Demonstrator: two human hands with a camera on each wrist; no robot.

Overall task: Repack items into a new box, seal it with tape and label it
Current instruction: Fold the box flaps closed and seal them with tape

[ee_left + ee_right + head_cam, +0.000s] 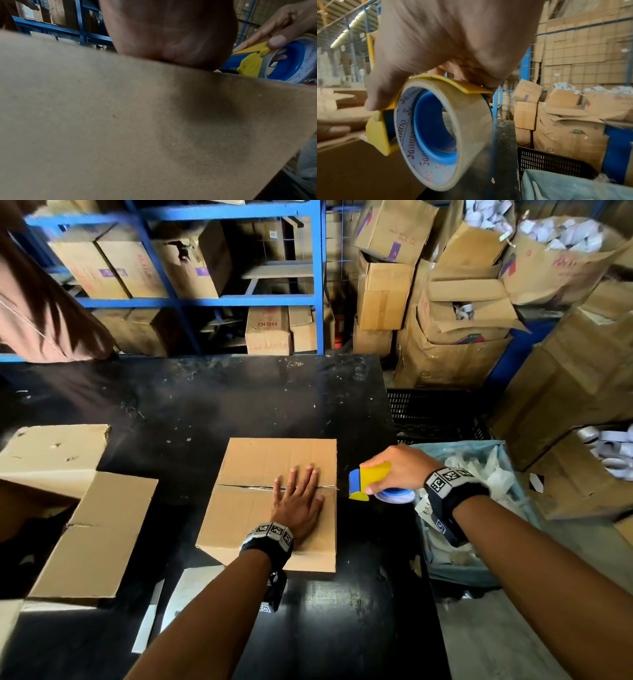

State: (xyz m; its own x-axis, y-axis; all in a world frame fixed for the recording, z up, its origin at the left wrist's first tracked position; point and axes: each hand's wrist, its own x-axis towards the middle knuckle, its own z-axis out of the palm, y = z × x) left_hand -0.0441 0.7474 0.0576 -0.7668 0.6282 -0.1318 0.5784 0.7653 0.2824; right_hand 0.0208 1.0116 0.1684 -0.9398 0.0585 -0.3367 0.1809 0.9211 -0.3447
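A closed brown cardboard box (pixel 260 467) sits in the middle of the black table (pixel 191 405), its two top flaps meeting in a seam. My left hand (pixel 298 494) lies flat on the box top across the right end of that seam, fingers straight. Just past the box's right edge, my right hand (pixel 397 467) grips a yellow and blue tape dispenser (pixel 370 479) with a roll of clear tape (pixel 443 132). In the left wrist view the box top (pixel 102 121) fills the frame, with the dispenser (pixel 254 63) at the upper right.
An open, empty-looking cardboard box (pixel 78 508) stands at the table's left. A white sheet (pixel 191 590) lies at the near edge. Right of the table are a black crate (pixel 435 412) and a bag-lined bin (pixel 479 508) of packaging. Blue shelving (pixel 219 299) and stacked cartons stand behind.
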